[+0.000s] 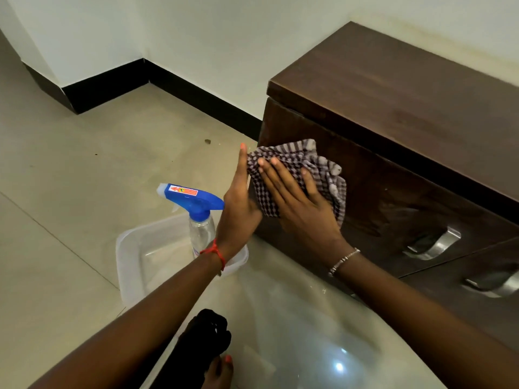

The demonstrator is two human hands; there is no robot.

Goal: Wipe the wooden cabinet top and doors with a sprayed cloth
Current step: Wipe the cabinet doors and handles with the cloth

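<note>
A dark wooden cabinet (407,88) stands against the wall on the right, with two metal door handles (434,245) low on its front. My right hand (297,203) presses a checked brown-and-white cloth (295,161) flat against the left end of the cabinet's front door. My left hand (238,203) is flat with fingers straight, resting against the cabinet's left corner beside the cloth. A clear spray bottle with a blue trigger head (193,203) stands upright in a plastic tub just left of my left wrist.
The clear plastic tub (132,256) sits on the beige tiled floor beside the cabinet. A black skirting board (179,88) runs along the white wall. My foot and dark clothing (207,349) show at the bottom.
</note>
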